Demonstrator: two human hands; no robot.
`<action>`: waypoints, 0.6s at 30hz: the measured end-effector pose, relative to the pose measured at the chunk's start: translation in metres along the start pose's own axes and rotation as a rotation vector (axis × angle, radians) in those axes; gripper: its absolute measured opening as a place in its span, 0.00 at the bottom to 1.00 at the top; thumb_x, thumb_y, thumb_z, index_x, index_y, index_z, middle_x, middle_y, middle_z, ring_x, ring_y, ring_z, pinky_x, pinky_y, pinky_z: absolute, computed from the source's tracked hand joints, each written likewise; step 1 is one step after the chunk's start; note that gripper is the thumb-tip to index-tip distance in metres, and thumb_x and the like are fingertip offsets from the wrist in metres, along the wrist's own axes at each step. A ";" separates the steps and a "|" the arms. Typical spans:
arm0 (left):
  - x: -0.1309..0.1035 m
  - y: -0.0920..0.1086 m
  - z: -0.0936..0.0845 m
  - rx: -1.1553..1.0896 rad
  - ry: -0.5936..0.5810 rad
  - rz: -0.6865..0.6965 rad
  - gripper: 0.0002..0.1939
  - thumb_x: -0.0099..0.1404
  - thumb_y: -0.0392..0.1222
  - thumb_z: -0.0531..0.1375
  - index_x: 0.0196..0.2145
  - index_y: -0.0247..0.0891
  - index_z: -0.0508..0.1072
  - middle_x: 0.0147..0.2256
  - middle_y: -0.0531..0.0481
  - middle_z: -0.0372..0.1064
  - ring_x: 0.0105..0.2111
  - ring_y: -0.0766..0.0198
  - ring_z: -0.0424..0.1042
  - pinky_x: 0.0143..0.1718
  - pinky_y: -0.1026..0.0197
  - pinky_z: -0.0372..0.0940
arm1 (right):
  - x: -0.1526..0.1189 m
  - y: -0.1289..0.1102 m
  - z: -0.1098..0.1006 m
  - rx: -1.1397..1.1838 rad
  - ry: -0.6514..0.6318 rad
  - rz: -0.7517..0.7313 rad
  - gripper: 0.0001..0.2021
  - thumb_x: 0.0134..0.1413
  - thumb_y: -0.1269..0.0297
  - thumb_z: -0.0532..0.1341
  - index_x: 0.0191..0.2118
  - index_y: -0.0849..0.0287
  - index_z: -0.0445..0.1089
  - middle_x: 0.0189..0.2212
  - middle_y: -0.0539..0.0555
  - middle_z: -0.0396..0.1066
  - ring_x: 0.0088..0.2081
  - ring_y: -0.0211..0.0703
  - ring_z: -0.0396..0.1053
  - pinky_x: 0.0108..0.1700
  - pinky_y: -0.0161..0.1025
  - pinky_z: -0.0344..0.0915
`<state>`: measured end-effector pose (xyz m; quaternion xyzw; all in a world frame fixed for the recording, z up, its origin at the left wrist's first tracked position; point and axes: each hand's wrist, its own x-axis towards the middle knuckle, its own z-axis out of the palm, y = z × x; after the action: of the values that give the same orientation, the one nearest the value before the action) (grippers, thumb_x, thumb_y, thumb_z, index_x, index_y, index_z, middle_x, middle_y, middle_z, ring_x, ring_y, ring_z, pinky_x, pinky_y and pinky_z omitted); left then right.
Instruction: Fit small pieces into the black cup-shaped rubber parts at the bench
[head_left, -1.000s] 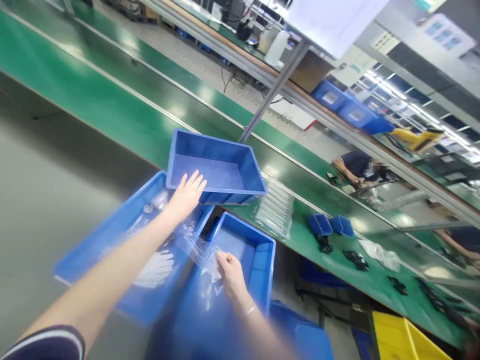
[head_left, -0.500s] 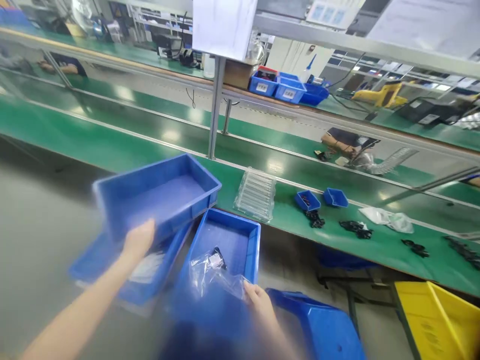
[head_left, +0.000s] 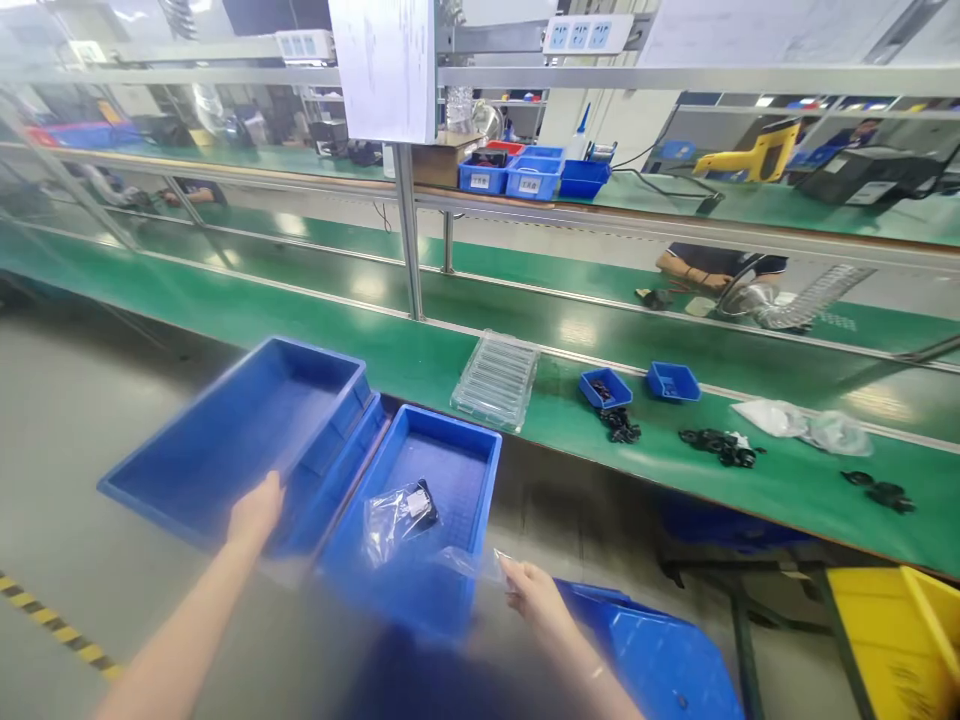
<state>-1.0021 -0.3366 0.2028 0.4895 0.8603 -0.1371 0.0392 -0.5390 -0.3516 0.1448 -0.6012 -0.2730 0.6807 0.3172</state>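
Note:
My left hand (head_left: 256, 512) is closed on the near right rim of an empty-looking blue bin (head_left: 300, 385). That bin rests over another blue bin (head_left: 371, 425), mostly hidden beneath it. To the right stands a separate blue crate (head_left: 450, 460), holding a clear plastic bag (head_left: 382, 525) and a black item with a white label (head_left: 420, 503). Beyond this crate's right side, my right hand (head_left: 531, 592) pinches a strip of clear plastic film (head_left: 469, 562). Blur hides whether the film joins the bag.
A green workbench (head_left: 360, 345) runs across, bearing clear plastic trays (head_left: 496, 380), small blue boxes (head_left: 606, 388) and black parts (head_left: 724, 447). A blue container (head_left: 660, 650) and yellow bin (head_left: 892, 630) stand low right. Across the bench is a person's arm (head_left: 694, 272).
The left bin has come down from a raised, tilted position over the lower bin, moving left and toward me. My right hand has shifted slightly right with the film; the view has turned.

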 end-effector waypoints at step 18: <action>-0.105 0.215 -0.055 -0.638 0.123 0.887 0.24 0.65 0.47 0.53 0.56 0.38 0.58 0.52 0.41 0.64 0.54 0.53 0.65 0.55 0.52 0.63 | 0.010 -0.081 0.033 -0.415 0.173 -0.551 0.18 0.43 0.56 0.68 0.18 0.57 0.61 0.19 0.44 0.61 0.24 0.35 0.57 0.30 0.33 0.53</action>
<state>-0.7609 -0.3047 0.2340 0.7761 0.5711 0.1891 0.1892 -0.5639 -0.2916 0.2037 -0.6119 -0.5295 0.4464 0.3820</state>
